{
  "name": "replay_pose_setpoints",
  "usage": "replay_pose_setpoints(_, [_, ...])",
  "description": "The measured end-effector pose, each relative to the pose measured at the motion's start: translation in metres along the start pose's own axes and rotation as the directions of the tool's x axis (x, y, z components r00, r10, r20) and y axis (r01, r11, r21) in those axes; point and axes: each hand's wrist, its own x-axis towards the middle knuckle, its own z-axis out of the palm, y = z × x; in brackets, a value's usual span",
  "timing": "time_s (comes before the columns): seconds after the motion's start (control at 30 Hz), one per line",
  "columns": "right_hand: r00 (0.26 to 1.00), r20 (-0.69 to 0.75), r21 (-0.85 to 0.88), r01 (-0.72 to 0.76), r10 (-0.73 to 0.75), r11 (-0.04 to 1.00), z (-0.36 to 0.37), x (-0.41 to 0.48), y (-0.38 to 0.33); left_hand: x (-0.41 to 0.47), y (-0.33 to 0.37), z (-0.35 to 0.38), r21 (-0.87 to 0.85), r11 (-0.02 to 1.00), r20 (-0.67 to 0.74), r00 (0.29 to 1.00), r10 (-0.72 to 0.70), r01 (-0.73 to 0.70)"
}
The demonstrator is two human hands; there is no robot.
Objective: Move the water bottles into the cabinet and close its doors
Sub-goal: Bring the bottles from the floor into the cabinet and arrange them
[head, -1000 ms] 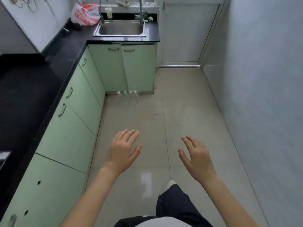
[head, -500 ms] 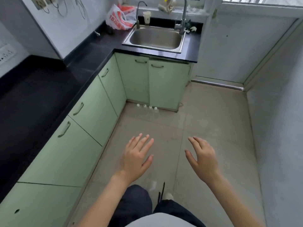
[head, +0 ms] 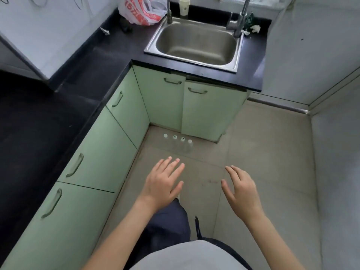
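Several clear water bottles with white caps (head: pixel 178 142) stand in a row on the tiled floor, just in front of the pale green cabinet under the sink (head: pixel 187 106). Both of its doors are shut, each with a metal handle near the top. My left hand (head: pixel 162 184) hovers palm down, fingers spread, a short way in front of the bottles and touches nothing. My right hand (head: pixel 240 189) hovers beside it to the right, also spread and empty.
A black countertop (head: pixel 81 78) runs along the left over more green cabinet doors (head: pixel 101 152). A steel sink (head: pixel 194 45) sits above the cabinet, with a red and white plastic bag (head: pixel 140 10) and a paper cup (head: pixel 184 5) behind it. Grey walls close the right side.
I have walked forward toward the sink cabinet; the bottles and doors appear much nearer. Both hands stay spread and empty in front of me.
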Motion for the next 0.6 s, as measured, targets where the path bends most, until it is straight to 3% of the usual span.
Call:
replay_pose_setpoints(0.33, [0.999, -0.007, 0.010, -0.051, 0.051, 0.999, 0.013, 0.158, 0.001, 0.142, -0.084, 0.003, -0.002, 0.994, -0.019, 0.994, 0.112, -0.112])
replay_pose_setpoints(0.47, [0.998, 0.063, 0.019, -0.020, 0.019, 1.000, 0.064, 0.202, 0.029, 0.170, -0.107, 0.061, -0.009, 0.996, 0.017, 0.996, 0.083, -0.083])
replay_pose_setpoints(0.6, [0.992, 0.118, 0.023, 0.034, -0.036, 0.999, 0.161, 0.244, 0.076, 0.185, -0.142, 0.166, -0.018, 0.999, 0.053, 0.998, 0.034, -0.033])
